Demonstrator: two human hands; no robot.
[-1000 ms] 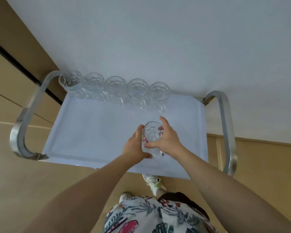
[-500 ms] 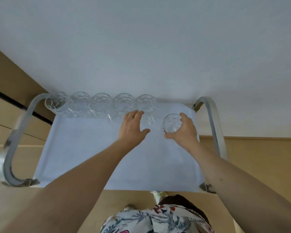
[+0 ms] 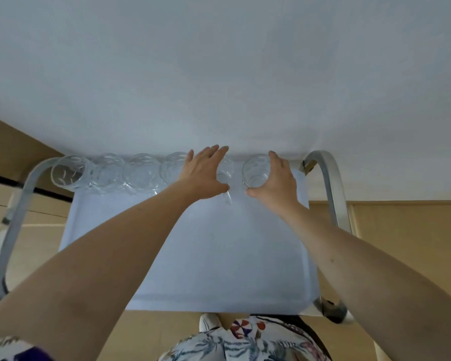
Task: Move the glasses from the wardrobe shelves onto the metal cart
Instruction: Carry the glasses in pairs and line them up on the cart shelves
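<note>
The right hand (image 3: pixel 274 182), still grasping a clear faceted glass (image 3: pixel 255 170), has carried it to the back row on the white-topped metal cart (image 3: pixel 219 256). The released left hand (image 3: pixel 206 173) steadies its neighbour; placement looks nearly done.

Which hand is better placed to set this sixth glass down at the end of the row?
The right hand: it already grips the glass at the row's right end. The left hand lies flat over the fifth glass.

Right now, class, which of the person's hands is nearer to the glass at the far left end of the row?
Left. The left hand lies flat over the row's right part, several glasses from the far-left glass; the right hand grips the newest glass, farther right.
</note>
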